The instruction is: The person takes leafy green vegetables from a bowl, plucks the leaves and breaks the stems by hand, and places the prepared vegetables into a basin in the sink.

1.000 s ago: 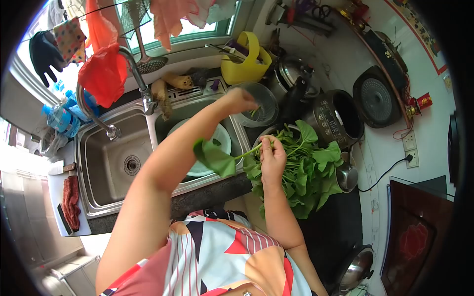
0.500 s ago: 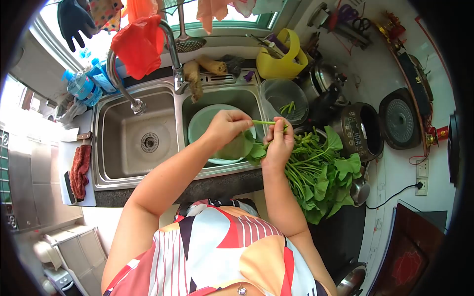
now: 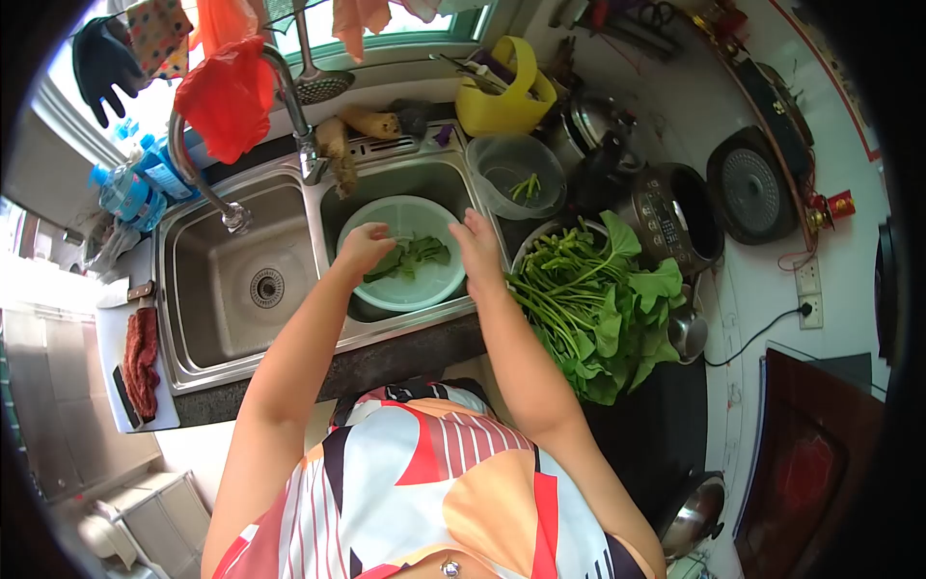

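A pale green basin (image 3: 410, 294) sits in the right sink bowl, with several torn green leaves (image 3: 415, 256) lying in it. Over the basin's left side is my left hand (image 3: 363, 249), its fingers apart and slightly bent, close to the leaves. My right hand (image 3: 478, 253) is at the basin's right rim with its fingers stretched out and nothing in them. To the right of that hand lies a big bunch of leafy green stems (image 3: 588, 309). A clear plastic tub (image 3: 502, 193) behind the bunch holds a few short stem pieces (image 3: 527, 186).
On the left are an unused-looking steel sink bowl (image 3: 227, 251) and a cutting board (image 3: 159, 400) with raw meat (image 3: 142, 349) and a cleaver. The faucet (image 3: 307, 145) stands behind the sinks. A yellow basket (image 3: 506, 101) and a dark cooker (image 3: 670, 217) are at right.
The leaves and stem that were between my hands are out of them; leaves now lie in the basin. My hands have moved apart, down to the basin's two sides. The view has shifted.
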`<state>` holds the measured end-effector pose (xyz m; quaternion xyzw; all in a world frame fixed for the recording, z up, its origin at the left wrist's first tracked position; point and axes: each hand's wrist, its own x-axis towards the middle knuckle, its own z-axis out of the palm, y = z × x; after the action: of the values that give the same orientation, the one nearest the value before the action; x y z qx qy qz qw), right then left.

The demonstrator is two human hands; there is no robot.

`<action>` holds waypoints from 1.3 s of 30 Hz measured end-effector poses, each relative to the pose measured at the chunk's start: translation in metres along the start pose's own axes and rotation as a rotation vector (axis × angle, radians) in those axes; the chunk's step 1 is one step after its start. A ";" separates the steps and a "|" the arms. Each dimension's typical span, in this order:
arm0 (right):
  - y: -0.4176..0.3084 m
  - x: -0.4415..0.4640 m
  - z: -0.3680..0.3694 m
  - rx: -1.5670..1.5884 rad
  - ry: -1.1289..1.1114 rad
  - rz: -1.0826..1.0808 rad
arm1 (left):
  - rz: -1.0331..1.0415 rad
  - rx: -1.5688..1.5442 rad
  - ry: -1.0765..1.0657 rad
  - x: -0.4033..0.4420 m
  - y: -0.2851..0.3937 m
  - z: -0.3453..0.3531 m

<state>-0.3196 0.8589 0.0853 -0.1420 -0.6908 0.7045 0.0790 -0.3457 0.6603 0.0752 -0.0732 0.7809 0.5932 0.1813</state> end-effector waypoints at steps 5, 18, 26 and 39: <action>-0.106 -0.048 -0.090 -0.704 0.160 -0.491 | -0.060 -0.126 -0.179 -0.039 0.008 0.005; -0.078 -0.058 -0.155 -1.550 -0.095 -0.411 | 0.361 0.141 -0.483 -0.085 0.024 0.080; -0.103 -0.048 -0.170 -1.727 0.014 -0.523 | 0.722 0.258 -0.400 -0.103 0.042 0.098; -0.220 -0.065 -0.056 -1.115 -0.087 -1.312 | 0.658 -0.686 -0.290 -0.117 0.134 0.062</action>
<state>-0.2596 0.8993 0.3103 0.2949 -0.8807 0.0792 0.3620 -0.2700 0.7455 0.2248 0.2052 0.4892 0.8458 0.0567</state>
